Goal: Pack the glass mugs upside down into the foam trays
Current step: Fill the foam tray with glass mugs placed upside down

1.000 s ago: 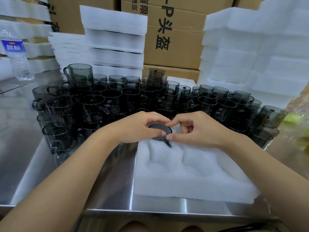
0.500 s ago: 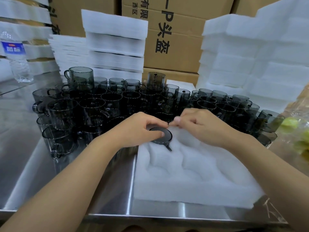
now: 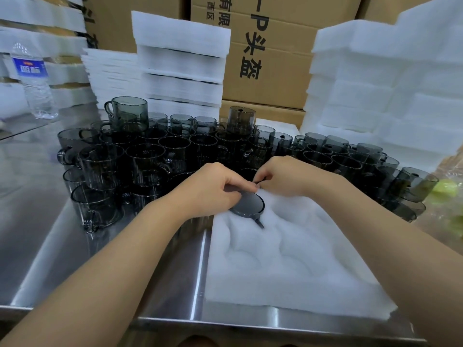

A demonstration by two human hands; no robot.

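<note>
A white foam tray (image 3: 288,271) with moulded pockets lies on the steel table in front of me. One dark glass mug (image 3: 250,204) sits upside down in its far-left pocket, handle pointing toward me. My left hand (image 3: 213,191) holds this mug, fingers curled over the far edge of its base. My right hand (image 3: 288,179) is just behind it at the tray's far edge, its fingertips pinching a thin dark edge, apparently the rim of a mug among the many upright mugs (image 3: 175,151) crowded behind the tray.
Stacks of foam trays (image 3: 180,58) stand behind the mugs, with a taller pile (image 3: 388,83) at the right. Cardboard boxes (image 3: 263,58) fill the back. A water bottle (image 3: 35,81) stands far left. Something green in plastic (image 3: 448,189) lies at the right edge.
My right hand has left the upturned mug's base and moved back toward the mugs behind the tray. My left hand has stayed on the upturned mug.
</note>
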